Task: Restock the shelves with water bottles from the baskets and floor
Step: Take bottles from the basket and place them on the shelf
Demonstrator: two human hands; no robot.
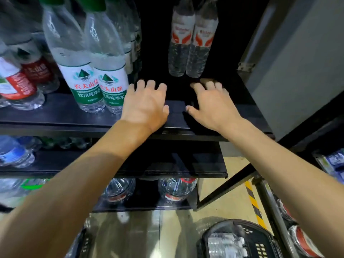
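Bottles (96, 71) left on shelf (55, 116) — two bottles (188, 43) behind; basket (236, 239) below right.

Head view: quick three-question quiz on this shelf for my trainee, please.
1. True or false: the left hand holds a bottle.
2. The pair of bottles standing beyond the right hand carries which label colours? A green and white, B red and white, C blue and white.
3. Fill in: the basket with bottles stands on the ____.

Key: 1 false, it is empty with spread fingers; 2 B; 3 floor.
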